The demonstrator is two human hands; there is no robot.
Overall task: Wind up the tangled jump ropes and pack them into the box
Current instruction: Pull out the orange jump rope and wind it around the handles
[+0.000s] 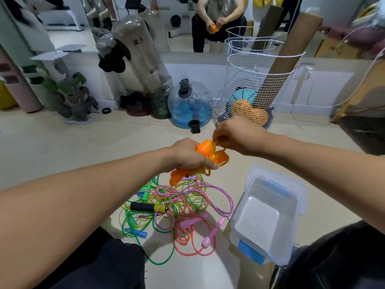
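Observation:
My left hand [190, 154] grips the two orange handles [205, 148] of a jump rope, with its yellowish cord [220, 157] looped around them. My right hand [235, 135] pinches a strand of that cord just above the handles. Below my hands, a tangled pile of jump ropes [183, 205] lies on the floor: green, pink, purple-braided and yellow cords with a black handle [143, 206], pink handles [208, 239] and blue handles [137, 232]. A clear plastic box [268, 217] with blue clips stands open and holds nothing, to the right of the pile.
A white wire basket [258, 80] with balls and cardboard tubes stands behind my right hand. A blue water jug [190, 105], large clear bottles and a dumbbell rack [70, 94] line the mirrored wall. My knees in dark trousers frame the bottom corners.

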